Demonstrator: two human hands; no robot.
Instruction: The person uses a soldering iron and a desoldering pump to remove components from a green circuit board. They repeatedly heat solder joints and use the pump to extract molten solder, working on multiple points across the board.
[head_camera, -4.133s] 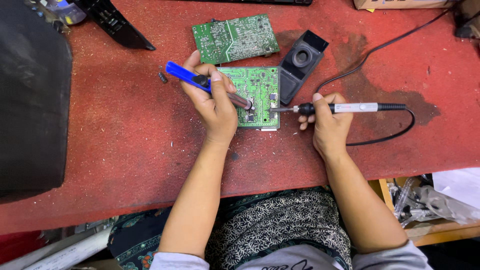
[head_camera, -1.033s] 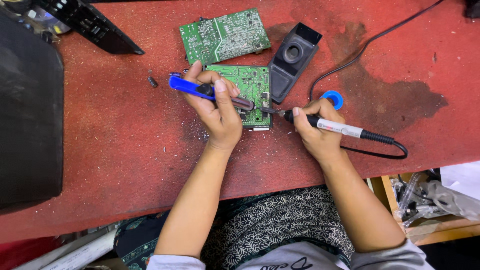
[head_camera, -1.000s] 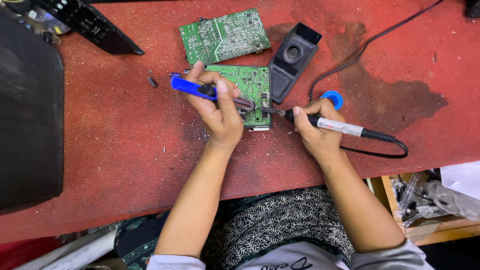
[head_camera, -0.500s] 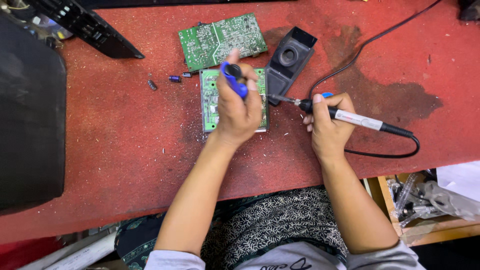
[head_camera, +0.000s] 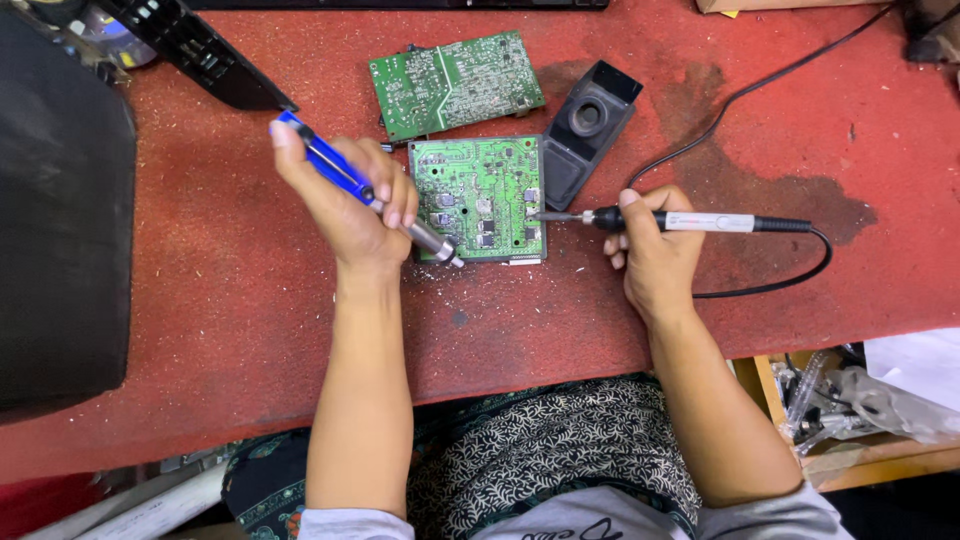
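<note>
the left hand (head_camera: 350, 205) is closed around a blue desoldering pump (head_camera: 365, 190), with the metal nozzle low at the near left corner of the green circuit board (head_camera: 480, 198), probably ready to suck solder. the right hand (head_camera: 652, 240) grips a soldering iron (head_camera: 680, 220) like a pen; its tip touches the right edge of the board, which lies flat on the red table (head_camera: 200, 300) toward its far edge. a second circuit board (head_camera: 455, 80) and a black iron stand (head_camera: 585, 130) lie just behind. the iron's cable (head_camera: 790, 285) loops to the right.
</note>
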